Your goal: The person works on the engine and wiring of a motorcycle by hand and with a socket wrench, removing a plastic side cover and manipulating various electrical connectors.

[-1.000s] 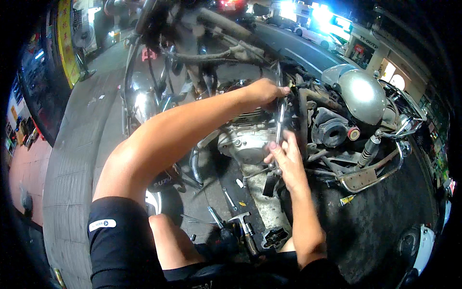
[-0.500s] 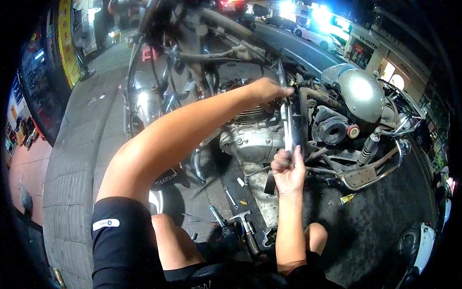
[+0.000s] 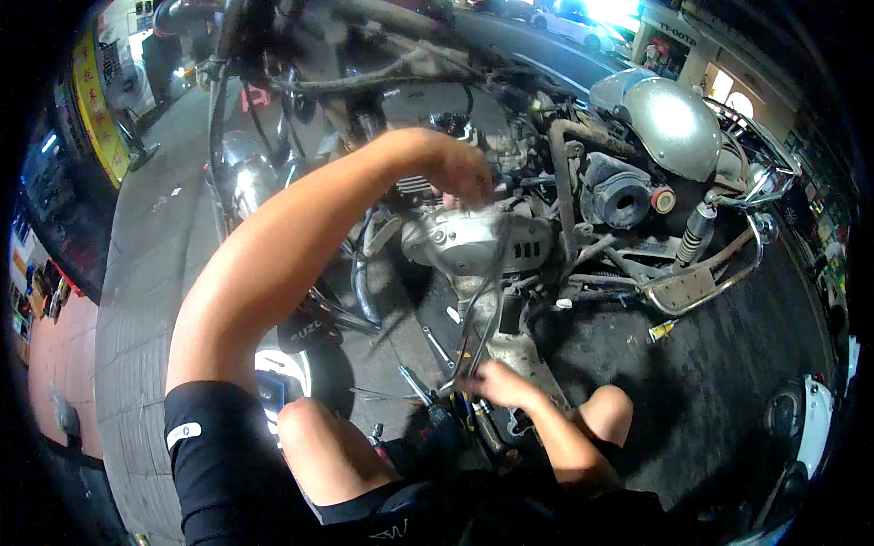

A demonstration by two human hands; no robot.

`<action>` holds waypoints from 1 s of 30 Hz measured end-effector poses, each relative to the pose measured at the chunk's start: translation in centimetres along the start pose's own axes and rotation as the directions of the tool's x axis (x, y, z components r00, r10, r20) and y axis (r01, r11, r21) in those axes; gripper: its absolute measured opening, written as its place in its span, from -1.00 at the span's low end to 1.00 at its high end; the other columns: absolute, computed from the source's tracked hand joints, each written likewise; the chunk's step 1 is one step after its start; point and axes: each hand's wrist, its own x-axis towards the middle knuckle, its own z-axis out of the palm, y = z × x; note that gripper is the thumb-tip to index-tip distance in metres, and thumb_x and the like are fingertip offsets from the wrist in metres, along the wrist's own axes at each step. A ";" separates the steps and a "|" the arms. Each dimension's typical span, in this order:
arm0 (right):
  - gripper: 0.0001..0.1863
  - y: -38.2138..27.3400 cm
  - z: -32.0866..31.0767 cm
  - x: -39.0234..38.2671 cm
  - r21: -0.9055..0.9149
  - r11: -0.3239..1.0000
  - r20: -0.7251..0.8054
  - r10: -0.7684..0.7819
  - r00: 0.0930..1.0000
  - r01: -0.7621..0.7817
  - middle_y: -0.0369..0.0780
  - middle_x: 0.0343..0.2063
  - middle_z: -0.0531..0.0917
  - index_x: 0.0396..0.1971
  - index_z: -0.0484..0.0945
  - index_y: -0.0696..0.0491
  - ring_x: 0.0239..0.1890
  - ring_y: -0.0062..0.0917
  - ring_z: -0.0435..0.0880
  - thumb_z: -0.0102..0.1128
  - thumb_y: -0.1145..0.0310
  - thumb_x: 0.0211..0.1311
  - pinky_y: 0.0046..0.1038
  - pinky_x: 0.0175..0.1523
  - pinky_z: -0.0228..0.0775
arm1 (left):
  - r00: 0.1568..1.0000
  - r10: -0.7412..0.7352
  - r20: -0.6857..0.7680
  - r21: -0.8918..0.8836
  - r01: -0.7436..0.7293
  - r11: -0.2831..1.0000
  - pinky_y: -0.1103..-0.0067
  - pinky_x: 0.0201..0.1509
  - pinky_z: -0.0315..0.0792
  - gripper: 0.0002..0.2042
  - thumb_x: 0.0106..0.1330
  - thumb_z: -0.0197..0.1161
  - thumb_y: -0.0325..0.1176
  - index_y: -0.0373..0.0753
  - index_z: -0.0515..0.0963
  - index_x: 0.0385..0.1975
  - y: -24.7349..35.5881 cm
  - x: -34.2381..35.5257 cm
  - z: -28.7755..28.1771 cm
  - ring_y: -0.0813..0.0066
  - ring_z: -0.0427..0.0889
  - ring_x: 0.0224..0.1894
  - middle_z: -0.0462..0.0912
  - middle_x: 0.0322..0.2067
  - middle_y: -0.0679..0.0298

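My left hand (image 3: 460, 177), blurred with bent fingers, is over the engine of a stripped motorcycle, near its finned cylinder; whether it holds anything is unclear. The silver engine cover (image 3: 478, 246) sits just below it. My right hand (image 3: 492, 384) is low in front of the engine, closed round the lower end of a long, motion-smeared metal part (image 3: 487, 309). Under and beside that hand, loose tools (image 3: 410, 382) lie on the ground, including a spanner (image 3: 437, 346) and screwdriver-like pieces.
A silver helmet (image 3: 674, 118) rests on the motorcycle's rear, above the air intake (image 3: 619, 205) and shock absorber (image 3: 696, 237). A small yellow tube (image 3: 663, 331) lies right on the ground. A white scooter (image 3: 801, 428) stands far right. Beyond are a road (image 3: 510, 36) and shopfronts.
The long metal part, upright between both hands earlier, has swung down and blurs. My right hand has dropped toward the tools; my left hand has moved left and a little down from the frame.
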 end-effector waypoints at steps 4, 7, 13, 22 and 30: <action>-0.66 9.1 7.5 -4.2 0.241 0.786 0.195 0.535 0.822 -0.569 -0.20 -0.44 0.68 -0.35 0.66 0.20 -0.51 -0.53 0.62 0.17 0.19 0.39 -0.40 -0.37 0.47 | 0.743 -0.081 -0.664 0.303 0.367 0.879 0.18 -0.09 0.55 -0.73 0.27 0.27 -0.13 -0.09 0.65 -0.12 -0.3 -0.4 -2.2 0.00 0.69 -0.15 0.71 -0.22 0.03; -0.59 14.2 10.2 -5.9 0.000 0.710 0.432 0.635 0.641 -0.704 -0.21 -0.55 0.68 -0.43 0.67 0.11 -0.46 -0.45 0.67 0.17 0.02 0.31 -0.34 -0.30 0.50 | 0.428 0.172 -0.888 0.315 0.291 0.903 0.22 0.02 0.55 -0.71 0.26 0.30 -0.15 -0.16 0.62 -0.11 -1.2 -1.0 -3.7 0.06 0.65 -0.08 0.67 -0.19 0.10; -0.65 10.1 6.3 -3.3 -0.539 0.840 0.486 0.369 0.792 -0.061 -0.13 -0.45 0.68 -0.31 0.62 0.11 -0.38 -0.25 0.68 0.13 0.09 0.32 -0.21 -0.21 0.50 | 0.511 0.343 -0.788 0.535 0.293 0.793 0.30 0.24 0.45 -0.43 0.17 0.40 -0.24 -0.16 0.46 0.23 -0.9 1.1 -3.8 0.14 0.50 0.15 0.56 0.06 0.18; -0.70 -19.0 -25.7 13.1 -0.804 0.583 -0.477 -0.751 0.457 0.118 -0.08 -0.15 0.64 -0.03 0.58 0.05 -0.16 -0.16 0.68 0.23 0.31 0.27 -0.20 -0.08 0.53 | 0.627 0.207 -0.751 0.493 0.323 0.808 0.28 0.16 0.49 -0.66 0.08 0.43 -0.23 -0.08 0.67 -0.10 -1.1 4.4 -7.0 0.14 0.56 0.07 0.66 -0.06 0.24; -0.63 -22.2 -33.7 16.1 -0.687 0.719 -0.310 -0.427 0.849 0.111 -0.02 -0.21 0.70 -0.06 0.56 0.11 -0.15 -0.20 0.69 0.28 0.17 0.27 -0.28 -0.01 0.47 | 0.686 0.270 -0.675 0.364 -0.008 0.931 0.23 -0.03 0.49 -0.62 0.25 0.34 -0.11 -0.18 0.62 -0.02 -2.7 3.9 -9.6 -0.01 0.68 -0.12 0.72 -0.18 0.03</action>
